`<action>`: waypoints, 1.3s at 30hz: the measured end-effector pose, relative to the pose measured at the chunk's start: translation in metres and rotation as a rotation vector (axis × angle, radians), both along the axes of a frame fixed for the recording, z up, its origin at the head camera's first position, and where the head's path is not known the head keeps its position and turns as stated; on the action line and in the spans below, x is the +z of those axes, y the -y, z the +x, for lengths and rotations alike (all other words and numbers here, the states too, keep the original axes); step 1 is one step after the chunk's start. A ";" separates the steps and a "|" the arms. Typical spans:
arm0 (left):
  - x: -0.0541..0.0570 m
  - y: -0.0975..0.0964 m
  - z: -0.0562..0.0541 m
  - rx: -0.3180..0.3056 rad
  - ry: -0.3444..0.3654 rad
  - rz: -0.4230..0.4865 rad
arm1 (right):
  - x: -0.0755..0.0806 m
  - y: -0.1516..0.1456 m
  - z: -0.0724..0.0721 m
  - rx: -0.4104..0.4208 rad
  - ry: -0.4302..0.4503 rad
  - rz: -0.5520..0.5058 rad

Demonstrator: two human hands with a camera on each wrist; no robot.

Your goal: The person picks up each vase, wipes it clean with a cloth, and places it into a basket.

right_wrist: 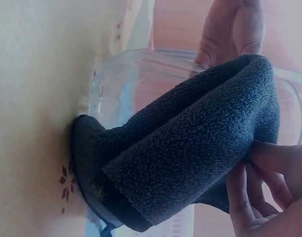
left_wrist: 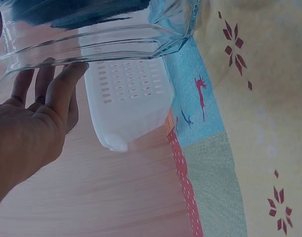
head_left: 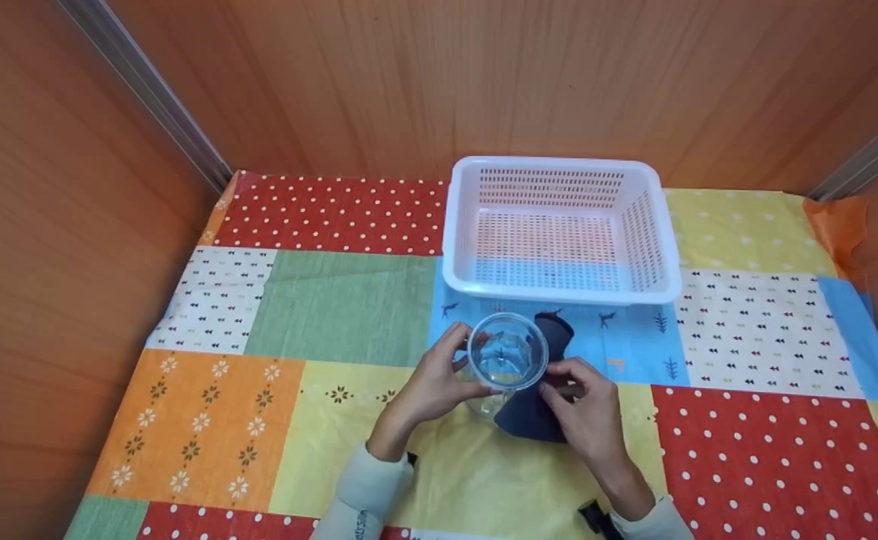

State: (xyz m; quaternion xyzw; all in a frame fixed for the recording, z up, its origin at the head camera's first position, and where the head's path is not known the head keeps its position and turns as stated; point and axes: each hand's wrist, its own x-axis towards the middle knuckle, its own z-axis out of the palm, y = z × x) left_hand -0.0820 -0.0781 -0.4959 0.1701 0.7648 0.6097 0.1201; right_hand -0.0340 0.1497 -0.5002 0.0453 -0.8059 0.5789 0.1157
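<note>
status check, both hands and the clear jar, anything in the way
Left hand grips clear jar, mouth up. Right hand pinches dark cloth at jar's side. Nothing seen in the way; white basket sits beyond.

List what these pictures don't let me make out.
- Right wrist view: part of the clear jar, hidden behind the dark terry cloth.
- Left wrist view: part of the jar, cut off by the top edge.
- Head view: lettering on the left sleeve, too small to read.
</note>
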 end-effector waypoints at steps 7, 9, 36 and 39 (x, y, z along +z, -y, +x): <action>-0.002 0.001 0.000 -0.003 0.012 0.020 | -0.003 -0.002 0.000 0.002 0.027 0.057; -0.002 0.001 0.000 -0.002 0.010 0.020 | -0.006 -0.003 -0.001 0.002 0.042 0.077; -0.001 -0.001 0.000 0.012 0.011 0.005 | -0.036 -0.007 -0.003 0.018 0.179 0.295; -0.001 -0.001 0.000 0.012 0.012 0.002 | -0.036 -0.007 -0.004 0.025 0.182 0.309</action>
